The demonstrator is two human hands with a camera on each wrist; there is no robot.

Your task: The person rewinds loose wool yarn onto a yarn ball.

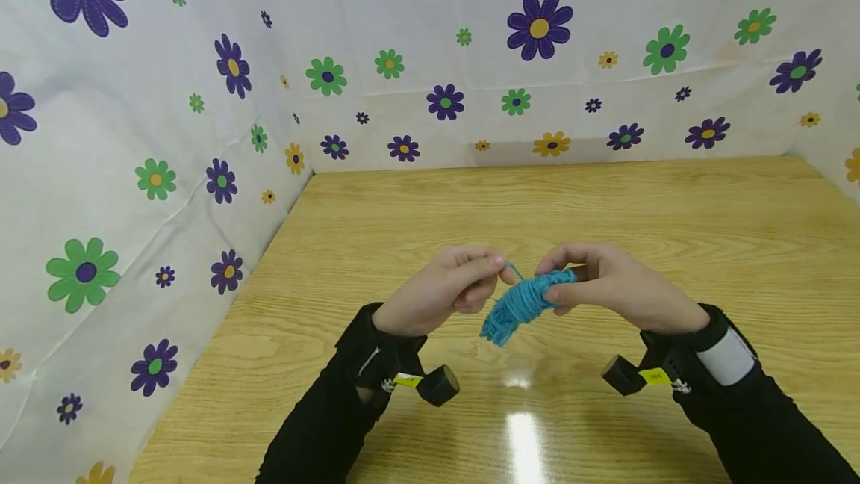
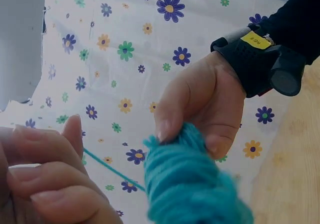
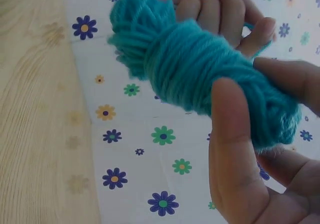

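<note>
A bundle of turquoise yarn (image 1: 522, 302) is held up above the table, tilted, its looped end pointing down to the left in the head view. My right hand (image 1: 608, 284) grips its upper right end between thumb and fingers; the right wrist view shows the thumb (image 3: 231, 134) pressed along the wound strands. Just left of the bundle, my left hand (image 1: 457, 282) pinches a loose yarn strand (image 1: 514, 270) between thumb and fingertips. That strand (image 2: 114, 170) runs taut to the bundle in the left wrist view.
Beneath both hands lies a light wooden table (image 1: 376, 222). White cloth printed with flowers (image 1: 403, 36) hangs along the back and the left side. Each wrist wears a black strap with a small camera (image 1: 438, 385).
</note>
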